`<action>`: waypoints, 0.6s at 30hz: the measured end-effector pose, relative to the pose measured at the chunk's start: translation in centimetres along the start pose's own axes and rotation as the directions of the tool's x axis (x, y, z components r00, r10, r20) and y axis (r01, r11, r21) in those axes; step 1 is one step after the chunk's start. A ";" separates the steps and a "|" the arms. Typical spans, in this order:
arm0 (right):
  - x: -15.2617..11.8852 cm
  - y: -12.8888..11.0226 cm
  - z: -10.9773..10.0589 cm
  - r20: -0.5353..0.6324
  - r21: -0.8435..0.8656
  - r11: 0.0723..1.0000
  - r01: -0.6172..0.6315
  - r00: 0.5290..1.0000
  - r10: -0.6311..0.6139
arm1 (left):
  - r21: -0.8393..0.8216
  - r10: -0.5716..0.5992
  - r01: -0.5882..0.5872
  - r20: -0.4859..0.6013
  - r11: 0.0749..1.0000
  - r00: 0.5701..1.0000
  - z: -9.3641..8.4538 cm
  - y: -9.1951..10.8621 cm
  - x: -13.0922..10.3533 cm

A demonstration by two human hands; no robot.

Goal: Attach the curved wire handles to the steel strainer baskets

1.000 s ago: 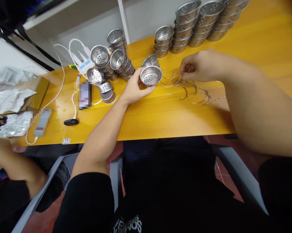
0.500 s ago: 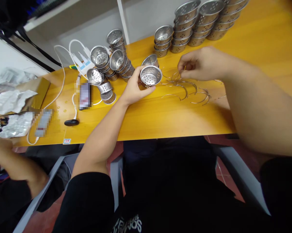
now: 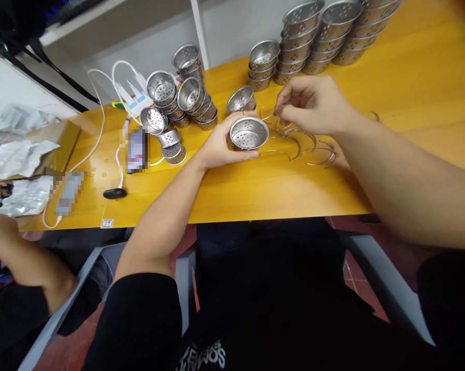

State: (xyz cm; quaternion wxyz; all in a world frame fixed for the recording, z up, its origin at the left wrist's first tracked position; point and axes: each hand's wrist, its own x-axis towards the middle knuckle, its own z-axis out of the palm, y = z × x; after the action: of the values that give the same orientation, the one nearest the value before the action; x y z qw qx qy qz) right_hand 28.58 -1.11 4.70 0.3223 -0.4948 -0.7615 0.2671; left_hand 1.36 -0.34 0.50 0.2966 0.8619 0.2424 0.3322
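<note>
The left hand (image 3: pixel 220 147) grips a cup (image 3: pixel 250 135), bare surface (image 3: pixel 255 190) running from it to the near edge (image 3: pixel 255 218). Just beside, the right hand's (image 3: pixel 307 105) fingertips meet near curved wires (image 3: pixel 319 146); whether they pinch one, I cannot tell.

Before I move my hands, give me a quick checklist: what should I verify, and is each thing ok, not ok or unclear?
1. Left hand holding the perforated cup: ok.
2. Its opening facing up: ok.
3. Curved wires separated: not ok, several overlap on the table.
4. Right hand gripping one of them: cannot tell, too fine to make out.
5. Space behind the held cup: not ok, another cup sits close behind.
6. Phone apart from the wires: ok, well to the left.
</note>
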 end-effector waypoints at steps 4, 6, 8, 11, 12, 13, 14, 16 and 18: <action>-0.1 0.0 0.0 0.066 -0.025 1.000 -0.006 0.998 0.007 | -0.041 -0.060 0.061 0.016 0.997 0.998 0.5 0.5 -0.1; -0.2 0.2 0.0 0.071 -0.009 1.000 -0.005 0.997 0.006 | -0.050 -0.063 0.063 -0.003 0.997 0.998 0.6 0.2 -0.1; -0.4 0.3 0.0 0.025 -0.053 0.998 0.046 0.999 -0.045 | -0.076 -0.053 0.051 -0.032 0.996 0.998 0.8 -0.5 0.0; -0.7 0.3 0.2 -0.027 -0.186 0.954 0.237 0.969 -0.246 | -0.109 -0.043 0.033 -0.091 0.993 0.995 1.2 -1.7 0.1; -0.7 0.3 0.4 -0.020 -0.195 0.930 0.313 0.946 -0.322 | -0.117 -0.044 0.032 -0.106 0.993 0.993 1.3 -2.1 0.1; -0.8 0.2 0.7 -0.009 -0.182 0.909 0.375 0.924 -0.383 | -0.125 -0.045 0.030 -0.117 0.992 0.992 1.4 -2.4 0.2; -0.8 0.2 1.0 -0.003 -0.152 0.895 0.418 0.906 -0.424 | -0.132 -0.044 0.027 -0.124 0.991 0.991 1.4 -2.8 0.2; -0.8 0.2 1.9 -0.008 -0.073 0.895 0.439 0.898 -0.441 | -0.149 -0.029 0.010 -0.126 0.989 0.992 1.5 -3.2 0.3; -0.6 0.4 2.7 -0.016 -0.006 0.909 0.418 0.908 -0.418 | -0.166 -0.015 -0.007 -0.127 0.986 0.992 1.5 -3.5 0.3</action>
State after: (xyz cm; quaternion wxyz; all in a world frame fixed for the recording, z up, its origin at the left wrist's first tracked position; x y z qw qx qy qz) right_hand 27.02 -1.78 2.50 0.3780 -0.3231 -0.8472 0.1869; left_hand 1.90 1.79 -2.57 0.3520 0.8107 0.2341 0.4050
